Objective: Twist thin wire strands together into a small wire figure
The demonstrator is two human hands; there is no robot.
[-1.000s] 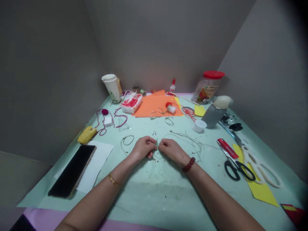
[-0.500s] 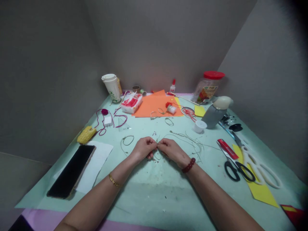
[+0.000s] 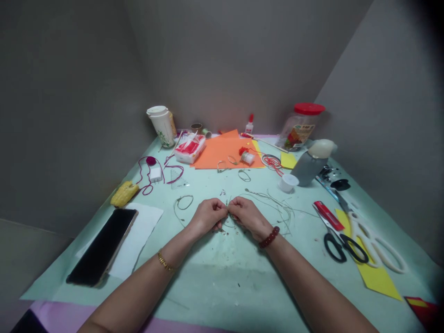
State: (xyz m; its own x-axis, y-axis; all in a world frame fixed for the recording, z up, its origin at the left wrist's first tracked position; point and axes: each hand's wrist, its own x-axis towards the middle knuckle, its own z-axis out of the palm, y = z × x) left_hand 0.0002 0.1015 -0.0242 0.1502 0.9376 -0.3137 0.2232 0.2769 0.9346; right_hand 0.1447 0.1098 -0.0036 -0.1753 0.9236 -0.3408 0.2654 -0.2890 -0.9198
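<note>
My left hand (image 3: 210, 214) and my right hand (image 3: 248, 214) meet over the middle of the green-covered table, fingertips pinched close together. Between them is a thin greenish cord (image 3: 227, 203), its short ends poking up above the fingers. The knot or join itself is too small to make out. To the right of my right hand lies a bundle of loose thin cords (image 3: 274, 203). Left of my left hand rests a knotted cord loop (image 3: 185, 202). Another small cord loop (image 3: 244, 175) lies beyond both hands.
At right lie black-handled scissors (image 3: 342, 245), white-handled scissors (image 3: 374, 243) and a red cutter (image 3: 329, 214). A phone (image 3: 104, 247) sits at left on white paper. Behind stand a cup (image 3: 162, 127), orange sheets (image 3: 218, 150), a pump bottle (image 3: 310, 164) and a lidded jar (image 3: 298, 129).
My right hand has shifted slightly left and up, closer to my left hand, with its wrist turned a little. Both hands keep pinching the cord.
</note>
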